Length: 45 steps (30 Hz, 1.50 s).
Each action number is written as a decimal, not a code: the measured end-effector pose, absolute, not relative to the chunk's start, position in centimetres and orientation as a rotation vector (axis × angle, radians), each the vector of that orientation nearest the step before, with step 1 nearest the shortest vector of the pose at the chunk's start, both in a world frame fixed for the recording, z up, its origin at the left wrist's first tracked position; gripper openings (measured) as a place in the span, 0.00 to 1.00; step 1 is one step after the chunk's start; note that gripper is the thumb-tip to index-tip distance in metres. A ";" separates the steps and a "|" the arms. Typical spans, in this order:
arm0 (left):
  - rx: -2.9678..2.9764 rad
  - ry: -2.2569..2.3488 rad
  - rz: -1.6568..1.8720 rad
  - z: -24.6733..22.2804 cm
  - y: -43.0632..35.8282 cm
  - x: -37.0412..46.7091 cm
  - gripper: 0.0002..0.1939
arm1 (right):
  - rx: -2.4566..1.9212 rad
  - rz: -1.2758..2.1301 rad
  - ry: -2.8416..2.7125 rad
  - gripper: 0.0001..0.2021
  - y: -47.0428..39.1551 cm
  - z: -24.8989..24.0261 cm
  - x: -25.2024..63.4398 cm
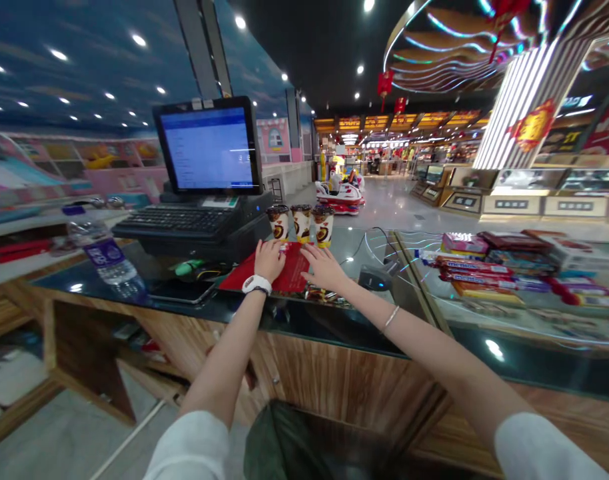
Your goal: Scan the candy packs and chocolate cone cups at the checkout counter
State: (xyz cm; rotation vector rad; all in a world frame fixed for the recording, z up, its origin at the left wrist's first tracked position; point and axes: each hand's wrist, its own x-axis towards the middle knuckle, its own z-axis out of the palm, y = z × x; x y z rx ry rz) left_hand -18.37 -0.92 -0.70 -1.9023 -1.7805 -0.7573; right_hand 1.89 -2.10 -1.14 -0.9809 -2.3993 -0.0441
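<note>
My left hand (269,259) and my right hand (323,267) rest palm down, fingers spread, on a red flat packet (290,272) lying on the glass counter (344,327). A white watch sits on my left wrist and a thin bracelet on my right. Just beyond my fingertips stand three brown-lidded cups (301,224) in a row, close to but apart from my hands.
A register with a screen (208,148) and keyboard (179,220) stands at left, a water bottle (107,259) lies beside it. A barcode scanner (377,276) and a display of candy packs (504,263) are at right. Wooden shelves sit under the counter.
</note>
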 end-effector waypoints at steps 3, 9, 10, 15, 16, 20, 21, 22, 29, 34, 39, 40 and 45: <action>-1.828 -1.855 -0.737 -1.5 -0.4 -20.5 0.17 | -1.023 -0.017 -2.420 0.32 -0.9 -1.8 -0.6; -1.663 -2.096 -0.715 -2.6 -0.2 -22.6 0.17 | -1.079 0.016 -2.462 0.32 1.3 -2.8 -4.5; -1.647 -2.110 -0.723 -2.8 -0.2 -22.7 0.17 | -1.086 0.016 -2.468 0.31 1.6 -2.9 -4.9; -1.646 -2.172 -0.718 -3.3 -0.2 -22.7 0.16 | -1.127 -0.003 -2.474 0.31 3.3 -3.4 -6.6; -1.662 -2.187 -0.714 -3.3 -0.2 -22.6 0.17 | -1.136 -0.009 -2.471 0.31 3.6 -3.4 -6.9; -1.734 -2.231 -0.669 -3.6 -0.1 -22.5 0.21 | -1.147 -0.047 -2.459 0.30 4.1 -3.6 -7.5; -1.747 -2.242 -0.653 -3.7 -0.1 -22.5 0.22 | -1.147 -0.052 -2.455 0.30 4.1 -3.6 -7.6; -1.760 -2.253 -0.638 -3.7 -0.1 -22.5 0.23 | -1.150 -0.053 -2.450 0.29 4.1 -3.6 -7.7; -1.816 -2.336 -0.559 -3.9 0.1 -22.7 0.24 | -1.178 -0.051 -2.469 0.23 4.1 -3.9 -7.9; -1.757 -2.331 -0.513 -3.7 0.0 -22.6 0.21 | -1.203 -0.074 -2.475 0.21 4.0 -3.8 -7.6; -1.747 -2.328 -0.511 -3.4 -0.4 -22.6 0.20 | -1.215 -0.106 -2.464 0.19 3.6 -3.5 -7.3; -1.756 -2.327 -0.513 -3.3 -0.5 -22.6 0.20 | -1.216 -0.116 -2.461 0.20 3.5 -3.4 -7.2; -1.802 -2.260 -0.564 -3.0 -1.4 -22.1 0.19 | -1.145 -0.187 -2.488 0.19 2.7 -2.8 -5.7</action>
